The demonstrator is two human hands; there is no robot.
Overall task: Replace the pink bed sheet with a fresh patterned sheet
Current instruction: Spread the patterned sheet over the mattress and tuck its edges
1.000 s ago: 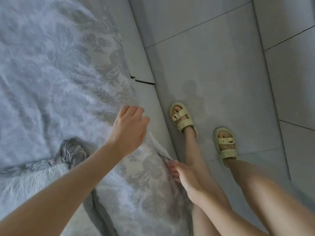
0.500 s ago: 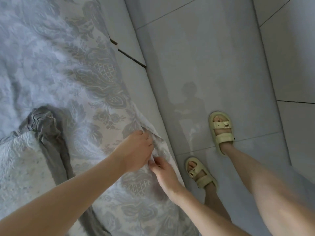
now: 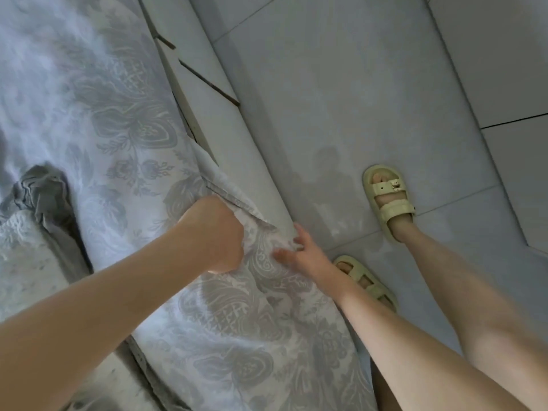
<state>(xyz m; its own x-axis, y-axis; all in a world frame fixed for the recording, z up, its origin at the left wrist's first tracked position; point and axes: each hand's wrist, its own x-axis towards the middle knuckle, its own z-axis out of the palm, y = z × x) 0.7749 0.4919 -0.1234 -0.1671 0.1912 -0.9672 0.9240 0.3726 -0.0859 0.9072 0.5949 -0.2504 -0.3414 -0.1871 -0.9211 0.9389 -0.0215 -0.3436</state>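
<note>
The sheet (image 3: 231, 307) is clenched in the left hand (image 3: 213, 232); the right hand (image 3: 299, 252) is laid spread on it. It should be pulled evenly.

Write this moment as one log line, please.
step: fitting patterned sheet | left hand: grips sheet edge | right hand: on sheet edge, grip unclear

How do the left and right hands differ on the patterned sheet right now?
The left hand is balled into a fist and grips the hem of the patterned sheet. The right hand has its fingers spread against the fabric, and whether it pinches is unclear. The left hand sits over the bed top, while the right hand is at the bed's side, nearer the floor. Both touch the same stretch of the sheet's edge.
</note>
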